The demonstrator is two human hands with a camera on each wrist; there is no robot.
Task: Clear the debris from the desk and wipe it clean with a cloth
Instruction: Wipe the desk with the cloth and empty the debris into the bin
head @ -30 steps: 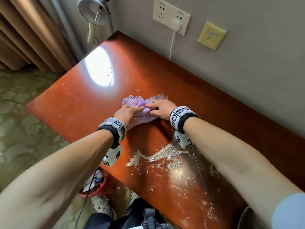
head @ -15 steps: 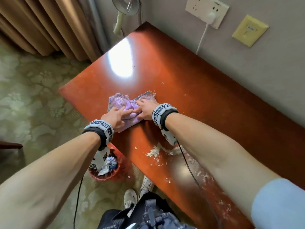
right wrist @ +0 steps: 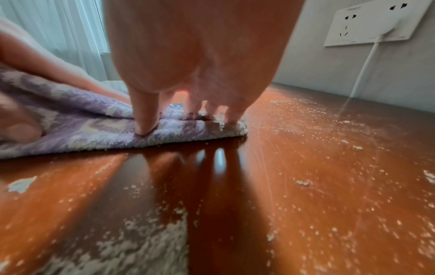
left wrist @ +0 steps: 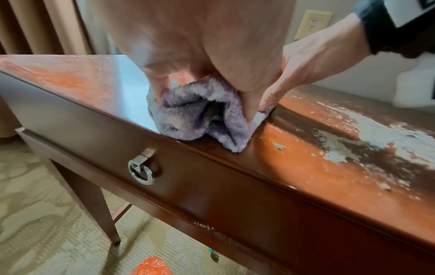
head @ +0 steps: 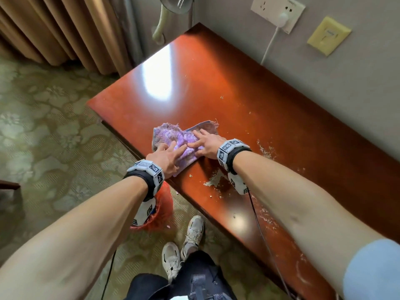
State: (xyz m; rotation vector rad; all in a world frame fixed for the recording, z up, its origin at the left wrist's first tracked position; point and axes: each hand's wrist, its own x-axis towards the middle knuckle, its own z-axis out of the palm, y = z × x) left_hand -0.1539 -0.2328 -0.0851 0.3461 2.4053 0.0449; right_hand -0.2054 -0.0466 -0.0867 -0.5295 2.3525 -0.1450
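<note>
A purple fluffy cloth (head: 184, 138) lies bunched on the reddish-brown desk (head: 259, 94), its near corner at the front edge. My left hand (head: 167, 155) presses on its near-left part with spread fingers, and the cloth (left wrist: 200, 115) folds up under the palm. My right hand (head: 204, 142) presses its right part flat with straight fingers (right wrist: 144, 115). Whitish crumbly debris (head: 213, 181) lies just behind the right wrist, and more is smeared to the right (head: 266, 150). The right wrist view shows a thick patch of debris (right wrist: 141, 247) behind the cloth (right wrist: 82, 128).
An orange bin (head: 162, 211) stands on the carpet below the front edge, partly hidden by my left wrist. The drawer's ring handle (left wrist: 141, 172) faces the floor side. A wall socket with a white cable (head: 279, 18) and a lamp (head: 173, 5) sit at the back.
Both hands have slid the cloth left and toward the front edge, above the bin. The debris pile near the right wrist looks smaller than a second ago.
</note>
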